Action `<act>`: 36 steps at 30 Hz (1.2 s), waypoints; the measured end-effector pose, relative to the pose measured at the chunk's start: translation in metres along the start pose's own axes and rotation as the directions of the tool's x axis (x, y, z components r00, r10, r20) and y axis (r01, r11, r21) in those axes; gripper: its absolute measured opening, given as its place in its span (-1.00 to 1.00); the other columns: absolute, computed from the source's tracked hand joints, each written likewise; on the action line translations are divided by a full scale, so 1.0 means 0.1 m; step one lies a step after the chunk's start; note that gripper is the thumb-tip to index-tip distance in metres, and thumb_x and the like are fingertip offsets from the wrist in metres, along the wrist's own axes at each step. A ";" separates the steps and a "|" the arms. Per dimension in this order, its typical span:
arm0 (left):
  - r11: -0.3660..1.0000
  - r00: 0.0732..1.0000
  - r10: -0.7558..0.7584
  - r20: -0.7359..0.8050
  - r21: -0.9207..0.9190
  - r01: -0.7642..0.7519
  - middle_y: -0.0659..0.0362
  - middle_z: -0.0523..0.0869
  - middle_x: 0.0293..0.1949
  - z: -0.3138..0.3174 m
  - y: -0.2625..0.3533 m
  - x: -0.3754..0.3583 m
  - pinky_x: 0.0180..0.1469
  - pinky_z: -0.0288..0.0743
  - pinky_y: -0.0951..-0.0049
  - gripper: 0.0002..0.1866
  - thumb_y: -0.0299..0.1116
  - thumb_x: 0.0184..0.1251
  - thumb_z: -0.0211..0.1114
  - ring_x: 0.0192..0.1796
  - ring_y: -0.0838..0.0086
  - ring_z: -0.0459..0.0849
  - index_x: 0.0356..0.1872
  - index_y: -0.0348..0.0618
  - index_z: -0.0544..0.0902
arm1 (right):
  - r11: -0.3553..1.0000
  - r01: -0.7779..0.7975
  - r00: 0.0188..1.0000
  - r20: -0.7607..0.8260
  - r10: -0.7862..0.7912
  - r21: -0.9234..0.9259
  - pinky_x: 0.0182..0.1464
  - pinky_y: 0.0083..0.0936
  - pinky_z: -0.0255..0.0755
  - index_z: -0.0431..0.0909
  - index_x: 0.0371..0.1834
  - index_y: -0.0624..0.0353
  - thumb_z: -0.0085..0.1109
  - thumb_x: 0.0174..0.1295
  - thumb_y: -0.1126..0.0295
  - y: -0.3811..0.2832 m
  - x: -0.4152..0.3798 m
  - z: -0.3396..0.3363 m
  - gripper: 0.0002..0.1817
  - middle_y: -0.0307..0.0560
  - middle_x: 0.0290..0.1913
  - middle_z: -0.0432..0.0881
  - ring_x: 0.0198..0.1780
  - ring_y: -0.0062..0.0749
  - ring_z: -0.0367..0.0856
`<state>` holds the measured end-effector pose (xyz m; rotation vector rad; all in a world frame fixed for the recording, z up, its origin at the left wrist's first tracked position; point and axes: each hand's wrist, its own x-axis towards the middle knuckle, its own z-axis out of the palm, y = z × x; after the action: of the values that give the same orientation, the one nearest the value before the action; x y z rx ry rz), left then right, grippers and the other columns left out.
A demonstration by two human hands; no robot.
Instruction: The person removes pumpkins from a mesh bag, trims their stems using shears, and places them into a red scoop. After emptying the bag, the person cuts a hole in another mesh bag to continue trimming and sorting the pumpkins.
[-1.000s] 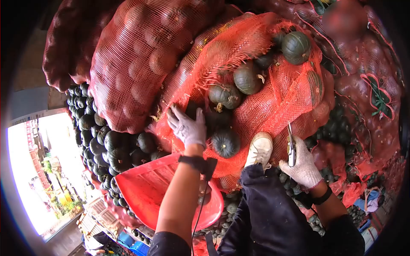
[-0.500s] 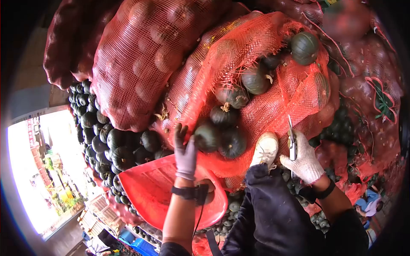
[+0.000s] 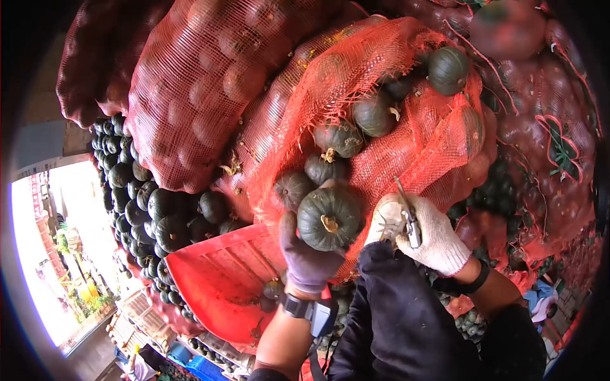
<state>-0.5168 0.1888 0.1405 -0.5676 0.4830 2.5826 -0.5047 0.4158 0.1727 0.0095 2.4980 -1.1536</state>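
Gloved in grey, my left hand (image 3: 310,261) is closed round the underside of a dark green pumpkin (image 3: 327,222), its dry stem facing me. My white-gloved right hand (image 3: 438,241) grips a pointed metal cutting tool (image 3: 412,227), its thin tip directed up and away; its exact kind does not show. An opened red mesh sack (image 3: 387,166) lies before me with several more pumpkins (image 3: 375,114) spilling from its mouth. Below my left hand is a red plastic scoop-shaped tub (image 3: 219,276) with a small pumpkin (image 3: 273,289) inside.
Full mesh sacks (image 3: 197,89) are stacked behind and at the left. Loose dark pumpkins (image 3: 168,216) are heaped beside the tub. My white shoe (image 3: 383,219) rests at the sack's edge, near the right hand. Other people appear small at the lower edges.
My left hand has moved right and closed on a pumpkin, which is now turned stem toward me. The right hand with the cutting tool has shifted slightly left, over the shoe.
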 end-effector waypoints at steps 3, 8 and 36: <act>0.997 0.994 -0.006 -0.110 -0.071 -0.002 0.14 0.55 0.28 0.06 -0.25 0.03 0.33 0.40 0.19 -0.17 0.41 0.36 0.05 0.32 0.25 0.52 0.39 -0.05 0.42 | 0.961 0.159 0.984 -0.039 -0.172 -0.227 0.01 -0.12 0.54 0.50 0.08 0.13 0.32 0.17 0.30 0.02 0.00 -0.01 -0.59 0.03 -0.11 0.61 -0.07 0.01 0.63; 0.994 0.988 0.090 -0.123 0.065 -0.083 0.21 0.58 0.16 -0.11 -0.66 0.16 0.29 0.39 0.21 -0.36 0.29 0.48 0.01 0.21 0.35 0.54 0.29 0.02 0.48 | 0.784 0.260 0.964 0.104 -0.245 -0.564 -0.16 -0.12 0.54 0.48 0.09 0.09 0.22 0.29 0.18 -0.02 -0.06 0.05 -0.61 -0.03 -0.11 0.59 -0.17 -0.07 0.63; 0.985 0.977 -0.169 0.128 -0.019 0.173 0.01 0.49 0.32 -0.27 -0.53 -0.53 0.30 0.47 0.01 -0.19 0.26 0.40 0.16 0.30 0.11 0.53 0.48 -0.09 0.32 | 0.949 -0.296 0.910 -0.332 0.247 -0.106 0.00 -0.08 0.54 0.40 0.06 0.20 0.45 -0.02 0.31 0.75 -0.11 0.25 -0.42 0.17 -0.11 0.59 -0.07 0.15 0.62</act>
<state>-0.4398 0.2032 0.1296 -0.4327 0.3380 2.4464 -0.4734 0.4486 0.1067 0.5246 2.7415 -0.8970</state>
